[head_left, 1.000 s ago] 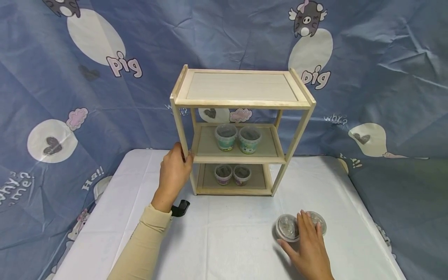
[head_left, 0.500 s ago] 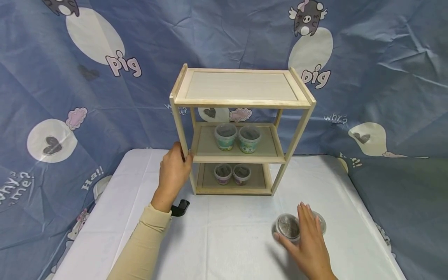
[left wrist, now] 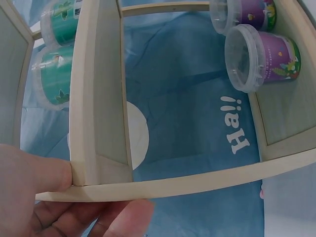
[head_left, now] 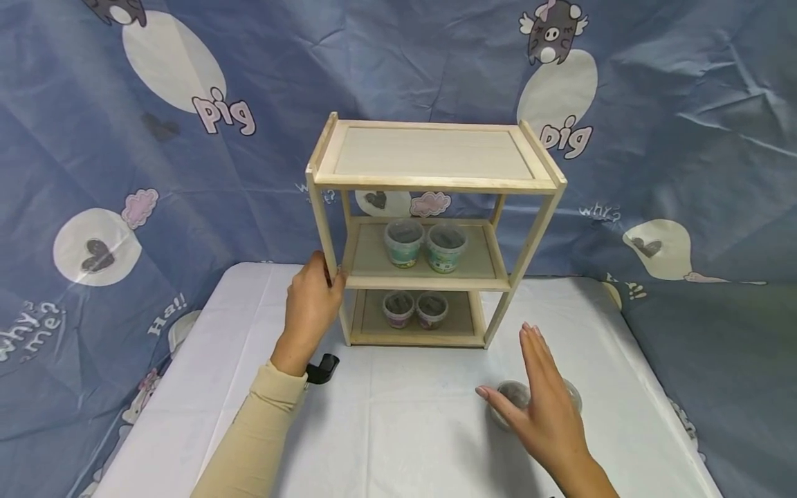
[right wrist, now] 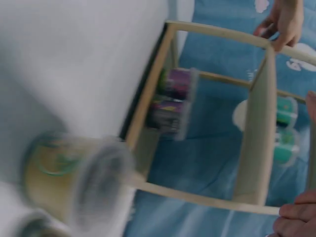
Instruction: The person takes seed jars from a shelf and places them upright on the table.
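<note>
My left hand [head_left: 310, 308] grips the left front post of a small wooden shelf rack [head_left: 429, 153], at the height of its middle shelf. The left wrist view shows the thumb [left wrist: 49, 172] on one side of the post and the fingers on the other. My right hand [head_left: 548, 408] is held with straight fingers, thumb spread, over two lidded plastic tubs on the table. One tub [head_left: 513, 393] shows beside the thumb; the other [head_left: 574, 395] is mostly hidden behind the hand. In the right wrist view a blurred tub has a yellow label [right wrist: 52, 180]. The right hand holds nothing.
Two green-labelled tubs [head_left: 404, 250] stand side by side on the middle shelf. Two purple-labelled tubs [left wrist: 279, 57] stand on the bottom shelf. A white cloth [head_left: 411, 415] covers the table, and a blue printed curtain [head_left: 261, 166] hangs behind.
My right hand has risen off the two tubs, its fingers now pointing further up and its thumb spread wider. My left hand has stayed on the post.
</note>
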{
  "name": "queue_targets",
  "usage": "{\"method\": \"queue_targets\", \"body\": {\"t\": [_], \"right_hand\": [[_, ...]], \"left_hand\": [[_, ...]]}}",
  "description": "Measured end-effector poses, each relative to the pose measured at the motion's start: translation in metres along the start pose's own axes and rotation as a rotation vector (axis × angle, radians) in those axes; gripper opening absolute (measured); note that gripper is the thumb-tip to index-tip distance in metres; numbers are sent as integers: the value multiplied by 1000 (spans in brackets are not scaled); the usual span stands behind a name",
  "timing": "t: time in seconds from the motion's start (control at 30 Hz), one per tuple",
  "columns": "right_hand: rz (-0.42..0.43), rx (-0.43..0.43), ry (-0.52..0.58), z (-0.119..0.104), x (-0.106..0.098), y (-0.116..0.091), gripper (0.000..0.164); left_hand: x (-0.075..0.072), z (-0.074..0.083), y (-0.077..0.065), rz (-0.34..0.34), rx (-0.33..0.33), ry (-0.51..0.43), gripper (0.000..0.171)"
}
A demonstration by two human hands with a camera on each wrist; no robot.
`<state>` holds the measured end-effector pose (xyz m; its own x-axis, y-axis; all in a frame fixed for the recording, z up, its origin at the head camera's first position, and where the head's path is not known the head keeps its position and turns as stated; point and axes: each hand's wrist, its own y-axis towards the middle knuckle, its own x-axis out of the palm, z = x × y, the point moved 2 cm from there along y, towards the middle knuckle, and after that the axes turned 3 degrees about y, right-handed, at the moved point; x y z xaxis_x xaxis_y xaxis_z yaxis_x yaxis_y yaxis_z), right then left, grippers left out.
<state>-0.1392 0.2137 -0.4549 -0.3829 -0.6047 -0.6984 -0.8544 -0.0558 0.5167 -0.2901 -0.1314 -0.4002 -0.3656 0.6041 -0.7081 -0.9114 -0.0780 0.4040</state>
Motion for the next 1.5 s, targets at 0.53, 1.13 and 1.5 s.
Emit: {"method": "queue_targets", "body": {"t": [0.53, 1.13, 1.5], "right_hand": [[79, -208, 22, -28, -21, 66, 107], [-20, -96, 128, -30, -9, 137, 108], [-54, -48, 165, -30, 12, 166, 103]], "left_hand": [[0, 2, 1, -5, -4, -6, 22], [-3, 2, 3, 18, -7, 8, 21], [-1, 2, 0, 22, -8, 21, 19]]}}
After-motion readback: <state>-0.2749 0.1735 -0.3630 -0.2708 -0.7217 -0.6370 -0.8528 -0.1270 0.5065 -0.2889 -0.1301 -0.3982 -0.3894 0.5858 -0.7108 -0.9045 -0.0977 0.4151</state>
